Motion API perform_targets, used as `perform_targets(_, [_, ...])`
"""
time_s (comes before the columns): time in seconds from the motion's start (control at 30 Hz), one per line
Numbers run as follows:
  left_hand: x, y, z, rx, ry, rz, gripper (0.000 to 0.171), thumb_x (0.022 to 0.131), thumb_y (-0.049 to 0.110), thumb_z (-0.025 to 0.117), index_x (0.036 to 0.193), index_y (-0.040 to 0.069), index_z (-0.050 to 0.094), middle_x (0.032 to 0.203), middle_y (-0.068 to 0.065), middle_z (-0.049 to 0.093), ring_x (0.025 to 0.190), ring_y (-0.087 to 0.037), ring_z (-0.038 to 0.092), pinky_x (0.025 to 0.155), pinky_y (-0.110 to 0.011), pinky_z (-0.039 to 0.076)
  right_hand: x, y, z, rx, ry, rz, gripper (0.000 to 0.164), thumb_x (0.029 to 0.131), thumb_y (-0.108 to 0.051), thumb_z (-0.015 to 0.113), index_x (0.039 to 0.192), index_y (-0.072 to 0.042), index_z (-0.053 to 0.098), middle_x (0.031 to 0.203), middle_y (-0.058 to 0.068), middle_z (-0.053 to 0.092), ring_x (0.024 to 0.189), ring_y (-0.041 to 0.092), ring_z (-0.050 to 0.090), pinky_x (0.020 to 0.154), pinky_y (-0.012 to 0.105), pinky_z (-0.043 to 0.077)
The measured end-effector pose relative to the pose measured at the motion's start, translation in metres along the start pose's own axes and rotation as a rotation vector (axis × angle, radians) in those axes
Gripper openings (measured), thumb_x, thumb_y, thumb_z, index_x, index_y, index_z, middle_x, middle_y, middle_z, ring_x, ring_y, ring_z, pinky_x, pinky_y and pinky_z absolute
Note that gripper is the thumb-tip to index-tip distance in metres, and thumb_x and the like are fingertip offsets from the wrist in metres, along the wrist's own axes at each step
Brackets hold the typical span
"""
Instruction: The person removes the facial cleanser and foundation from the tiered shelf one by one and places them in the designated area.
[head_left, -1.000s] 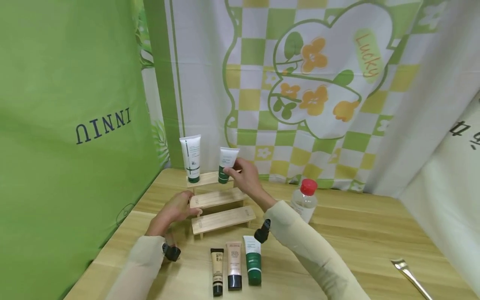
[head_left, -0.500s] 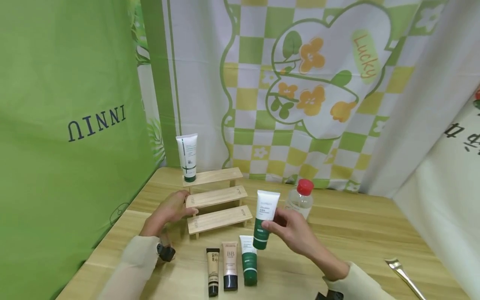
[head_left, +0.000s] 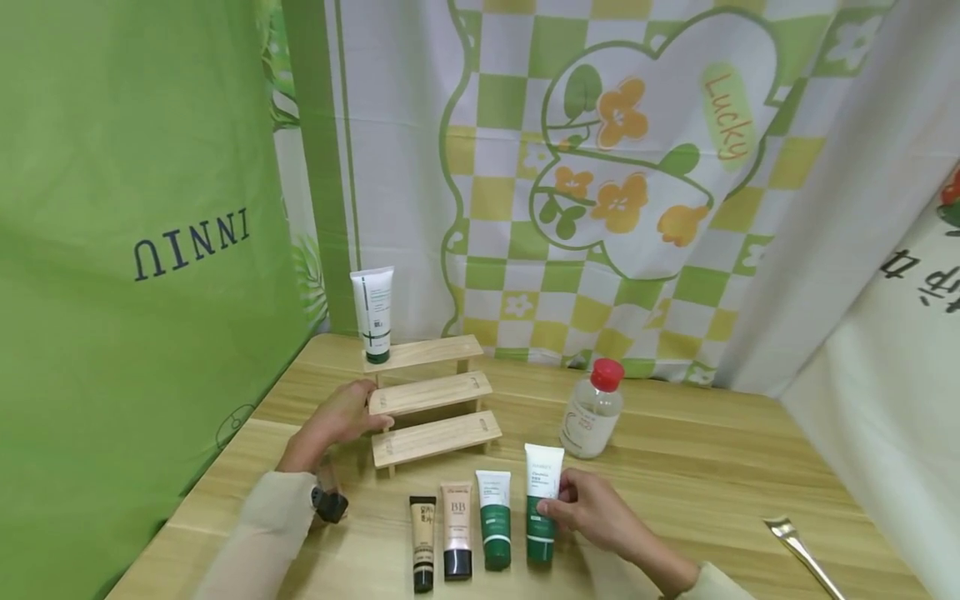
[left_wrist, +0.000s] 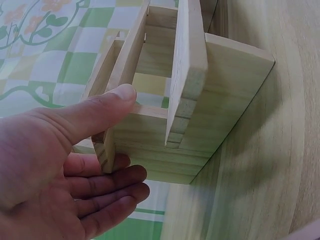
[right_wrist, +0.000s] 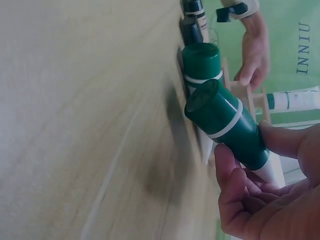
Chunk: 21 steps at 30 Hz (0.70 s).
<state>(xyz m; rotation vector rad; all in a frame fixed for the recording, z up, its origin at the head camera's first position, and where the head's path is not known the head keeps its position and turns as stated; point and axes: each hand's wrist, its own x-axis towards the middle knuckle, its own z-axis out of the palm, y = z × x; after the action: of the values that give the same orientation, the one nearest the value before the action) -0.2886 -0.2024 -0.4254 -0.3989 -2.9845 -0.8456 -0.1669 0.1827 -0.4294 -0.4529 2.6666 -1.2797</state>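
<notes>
My right hand (head_left: 600, 512) pinches a white-and-green squeeze tube (head_left: 543, 492) between thumb and fingers, to the right of the row of tubes. In the right wrist view the tube's green cap (right_wrist: 215, 107) tilts, apart from the table. My left hand (head_left: 337, 417) grips the left end of a three-step wooden stand (head_left: 431, 393); the left wrist view has the thumb (left_wrist: 107, 107) over a plank's edge and fingers below. A white tube (head_left: 373, 308) stands on the top step's left end. A similar green-and-white tube (head_left: 495, 517), a pink BB tube (head_left: 456, 521) and a gold tube (head_left: 423, 533) lie side by side.
A clear bottle with a red cap (head_left: 592, 417) stands behind my right hand. At the right front lies a silver metal tool (head_left: 806, 554), partly cut off. Green cloth (head_left: 187, 350) borders the table on the left, and a patterned curtain (head_left: 510, 250) hangs behind.
My right hand has carried the white-and-green tube from the top step down and forward, to the right of the lying tubes. The left hand keeps its grip on the stand.
</notes>
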Motion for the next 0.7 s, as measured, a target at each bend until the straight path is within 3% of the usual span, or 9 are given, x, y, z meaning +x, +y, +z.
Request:
perform_targets(0.4, [-0.002, 0.000, 0.000, 0.002, 0.005, 0.006, 0.042, 0.082, 0.027, 0.080, 0.106, -0.001, 0.060, 0.084, -0.006, 0.061, 0.076, -0.021, 0.057, 0.070, -0.039, 0.049, 0.015, 0.009, 0.004, 0.058, -0.075, 0.094, 0.027, 0.087, -0.025, 0.075, 0.088, -0.001, 0.063, 0.071, 0.003, 0.064, 0.062, 0.020, 0.065, 0.055, 0.032, 0.051])
perform_targets(0.7, [-0.003, 0.001, -0.002, -0.016, 0.004, 0.022, 0.038, 0.083, 0.026, 0.079, 0.104, 0.000, 0.061, 0.082, -0.005, 0.060, 0.074, -0.019, 0.056, 0.068, -0.037, 0.048, 0.023, 0.014, 0.011, 0.095, -0.107, 0.173, 0.024, 0.085, -0.019, 0.076, 0.085, 0.000, 0.062, 0.070, 0.004, 0.064, 0.059, 0.015, 0.064, 0.055, 0.033, 0.054])
